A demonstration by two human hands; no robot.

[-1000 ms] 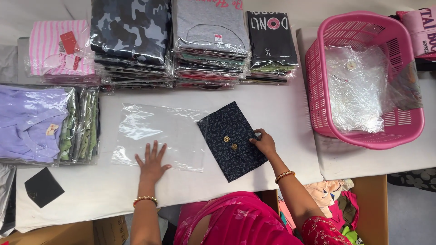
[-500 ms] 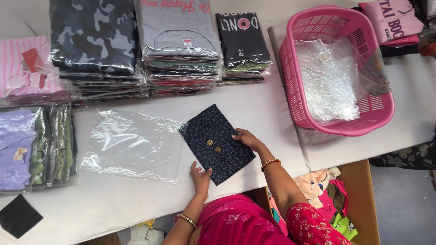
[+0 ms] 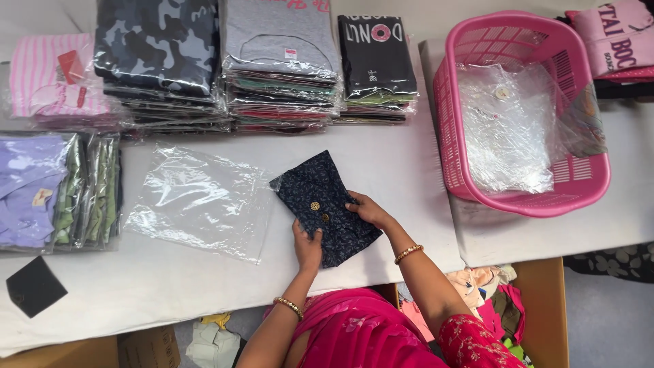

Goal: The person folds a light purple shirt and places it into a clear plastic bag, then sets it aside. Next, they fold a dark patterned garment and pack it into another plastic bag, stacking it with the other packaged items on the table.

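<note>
**Both hands on folded dark garment at table's near edge**

The left hand (image 3: 308,247) grips the near edge of the garment (image 3: 325,204), fingers curled over the cloth. The right hand (image 3: 366,210) lies on the garment's right side, fingers pressed flat on the fabric; whether it pinches the cloth cannot be told. Each wrist carries a gold bangle.

The garment is a folded, dark navy printed piece with two round gold buttons near its middle. It lies tilted on the white table (image 3: 402,170), close to the near edge, its far corner touching the mouth of a clear bag (image 3: 197,201). The bag lies flat and crinkled just left of the garment.

Along the far side of the table stand stacks of bagged shirts: a camouflage stack (image 3: 157,48), a grey stack (image 3: 283,54) and a black stack (image 3: 378,61). A pink striped pack (image 3: 54,82) sits at far left, with lilac and green packs (image 3: 54,187) below it. A black square card (image 3: 34,286) lies at the near left corner.

To the right, a pink basket (image 3: 586,184) holds loose clear bags. Beyond it lie pink printed garments (image 3: 613,34).

Below the table edge are cardboard boxes (image 3: 146,347) and mixed clothing on the floor.
</note>
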